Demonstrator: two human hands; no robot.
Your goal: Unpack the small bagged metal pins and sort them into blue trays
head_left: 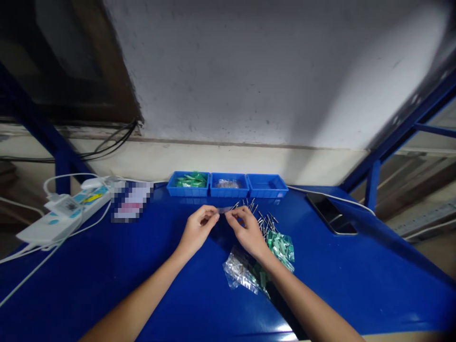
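Between my two hands stretches a small clear plastic piece (pixel 223 209), perhaps a little bag. My left hand (pixel 198 227) pinches its left end between thumb and fingers. The other end is pinched by my right hand (pixel 250 233). Just beyond and beside my right hand lie several thin dark metallic rods (pixel 269 221) in a loose pile. Green packets (pixel 283 247) are heaped right of my right wrist. Clear plastic bags (pixel 239 271) lie below it, partly covered by my forearm.
Along the wall stand three blue bins: one with green packets (pixel 191 180), one with clear small items (pixel 228 183), and a right bin (pixel 267 185). A phone (pixel 331 213) lies right. At left are a power strip (pixel 67 213) with white cables and a blurred-out item (pixel 131 202).
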